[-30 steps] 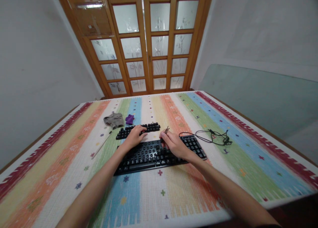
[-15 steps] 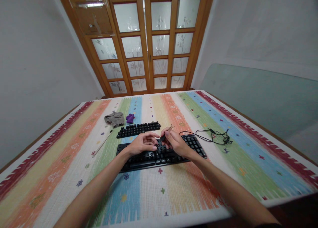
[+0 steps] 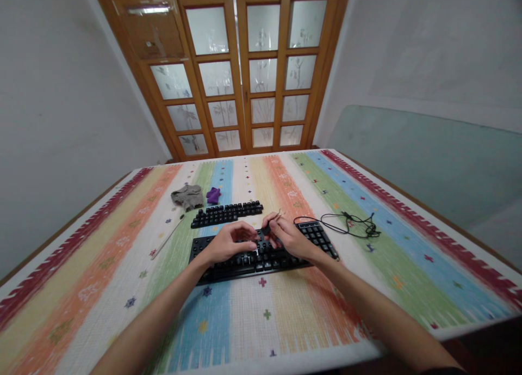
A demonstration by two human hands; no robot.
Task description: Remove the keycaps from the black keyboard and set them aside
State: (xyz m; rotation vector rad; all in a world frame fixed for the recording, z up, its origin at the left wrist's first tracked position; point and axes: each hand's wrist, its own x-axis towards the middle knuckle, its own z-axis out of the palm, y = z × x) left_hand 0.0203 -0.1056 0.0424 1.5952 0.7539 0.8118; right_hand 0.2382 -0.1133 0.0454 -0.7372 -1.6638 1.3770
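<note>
A black keyboard (image 3: 228, 260) lies on the striped tablecloth in front of me. My left hand (image 3: 229, 243) hovers over its middle, fingers curled, thumb and fingertips close to a small pale piece; whether it holds it I cannot tell. My right hand (image 3: 289, 237) is over the keyboard's right half, pinching a thin metal wire tool (image 3: 276, 217) with a small black keycap (image 3: 266, 229) at its fingertips. A row of loose black keycaps (image 3: 226, 213) is laid out just beyond the keyboard.
The keyboard's black cable (image 3: 350, 226) lies coiled to the right. A grey cloth (image 3: 187, 196) and a purple piece (image 3: 213, 194) sit at the far left, with a thin stick (image 3: 167, 237) nearby. Wooden glazed doors (image 3: 248, 70) stand behind the table.
My left hand drew back from the row of loose keycaps to the middle of the keyboard. My right hand lifted slightly with the wire tool, the two hands now close together.
</note>
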